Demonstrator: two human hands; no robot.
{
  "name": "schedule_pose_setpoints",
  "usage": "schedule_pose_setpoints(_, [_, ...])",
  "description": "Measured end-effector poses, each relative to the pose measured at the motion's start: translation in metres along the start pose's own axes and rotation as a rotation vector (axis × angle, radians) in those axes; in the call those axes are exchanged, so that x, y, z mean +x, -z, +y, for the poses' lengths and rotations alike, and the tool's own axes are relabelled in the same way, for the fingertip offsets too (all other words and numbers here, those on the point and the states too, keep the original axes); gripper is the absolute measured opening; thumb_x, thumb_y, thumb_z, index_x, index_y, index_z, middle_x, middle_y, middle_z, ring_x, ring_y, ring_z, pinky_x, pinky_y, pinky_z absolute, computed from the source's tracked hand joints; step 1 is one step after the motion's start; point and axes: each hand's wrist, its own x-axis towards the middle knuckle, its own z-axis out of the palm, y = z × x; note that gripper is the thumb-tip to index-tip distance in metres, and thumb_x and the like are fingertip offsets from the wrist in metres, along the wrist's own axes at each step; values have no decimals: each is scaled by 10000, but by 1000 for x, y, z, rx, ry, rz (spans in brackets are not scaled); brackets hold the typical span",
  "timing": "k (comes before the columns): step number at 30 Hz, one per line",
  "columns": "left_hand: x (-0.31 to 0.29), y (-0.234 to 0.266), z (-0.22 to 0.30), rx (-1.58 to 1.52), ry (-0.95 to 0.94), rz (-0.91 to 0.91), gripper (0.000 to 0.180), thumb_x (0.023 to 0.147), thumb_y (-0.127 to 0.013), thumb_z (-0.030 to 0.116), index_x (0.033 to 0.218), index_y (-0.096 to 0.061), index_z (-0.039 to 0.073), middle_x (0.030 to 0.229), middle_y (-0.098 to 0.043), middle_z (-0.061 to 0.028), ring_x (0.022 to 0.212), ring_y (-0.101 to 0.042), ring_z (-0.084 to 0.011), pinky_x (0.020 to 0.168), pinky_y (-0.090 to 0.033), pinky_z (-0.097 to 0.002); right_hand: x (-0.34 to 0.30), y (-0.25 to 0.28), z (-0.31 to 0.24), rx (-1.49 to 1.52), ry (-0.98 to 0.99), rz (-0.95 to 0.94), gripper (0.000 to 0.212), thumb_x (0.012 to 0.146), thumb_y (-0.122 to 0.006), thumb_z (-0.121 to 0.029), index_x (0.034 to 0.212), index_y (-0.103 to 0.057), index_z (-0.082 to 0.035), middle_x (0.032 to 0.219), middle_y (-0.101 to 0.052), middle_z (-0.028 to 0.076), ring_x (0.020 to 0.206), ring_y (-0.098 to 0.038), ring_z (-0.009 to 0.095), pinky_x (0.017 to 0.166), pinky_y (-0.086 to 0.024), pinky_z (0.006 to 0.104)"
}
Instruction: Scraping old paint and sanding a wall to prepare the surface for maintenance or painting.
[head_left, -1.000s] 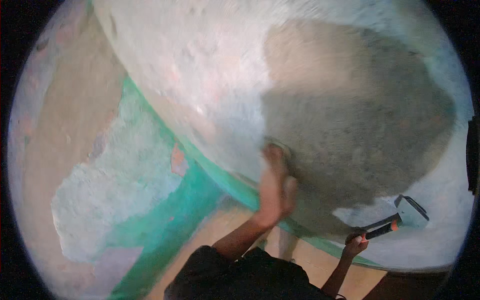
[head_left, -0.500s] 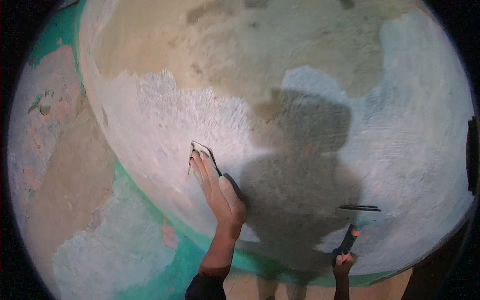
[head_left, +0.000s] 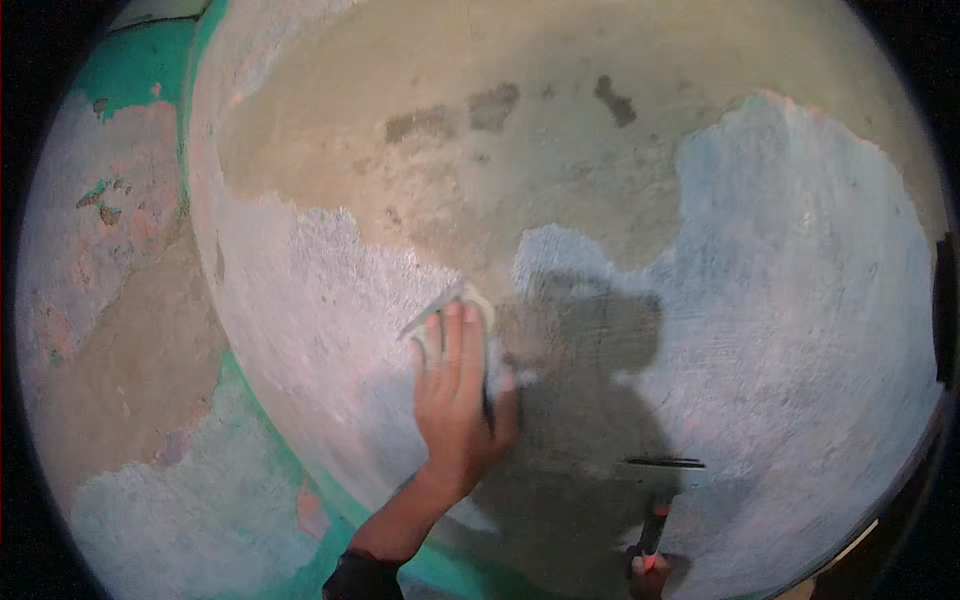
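My left hand (head_left: 458,405) lies on the wall with its fingers stretched over a folded pale sheet (head_left: 473,296), which looks like sandpaper. The sheet is pressed flat on rough whitish plaster, close to the border of a bare tan patch. Low on the right, my right hand (head_left: 648,575) is closed around the handle of a scraper (head_left: 655,530), black with red parts. The scraper's wide thin blade (head_left: 665,462) points up, nearly edge-on; I cannot tell whether it touches the wall.
The wall (head_left: 790,330) carries whitish paint below and a bare tan patch (head_left: 560,190) with dark spots above. My shadow (head_left: 590,410) falls between the hands. To the left, a green edge borders another peeling wall section (head_left: 130,340). A dark object (head_left: 945,310) stands at the right rim.
My left hand has slid the sheet right across the wall, and the sheet has turned. The view has tilted upward, showing more of the tan patch. The scraper sits lower in view.
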Motion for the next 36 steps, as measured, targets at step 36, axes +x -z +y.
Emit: schedule_pose_setpoints(36, [64, 15, 58, -16, -81, -34, 641, 874, -622, 276, 1395, -407, -28, 1432, -408, -243, 1349, -375, -384, 1082, -274, -547, -9, 1, 30, -98, 207, -125, 408, 918, -548, -115, 642, -249, -89, 591, -205, 21, 528, -231, 167, 497, -237, 347])
